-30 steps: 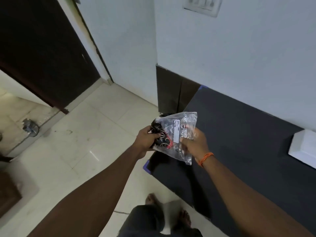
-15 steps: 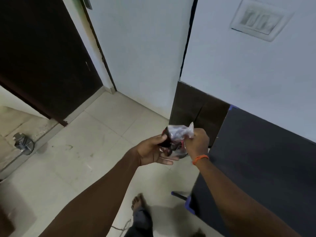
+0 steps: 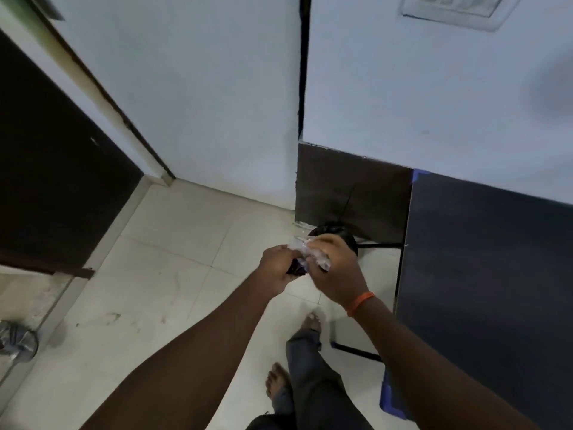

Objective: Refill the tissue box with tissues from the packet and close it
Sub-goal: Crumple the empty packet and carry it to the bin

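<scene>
Both hands hold the tissue packet [image 3: 310, 254] in the air above the tiled floor [image 3: 173, 262], to the left of the dark worktop [image 3: 483, 274]. The left hand [image 3: 280, 268] has its grip closed around the dark lower end of the packet. The right hand [image 3: 336, 273] has its grip clamped on the crumpled clear plastic at the packet's upper end, and an orange band [image 3: 359, 302] sits on that wrist. The two hands are just beside each other, with only a small part of the packet showing between them; motion blur obscures its print.

A round dark object [image 3: 336, 232], too blurred to identify, sits on the floor behind the hands, next to the worktop's black frame. The person's bare feet [image 3: 311, 322] and dark trousers [image 3: 310, 380] appear below the forearms.
</scene>
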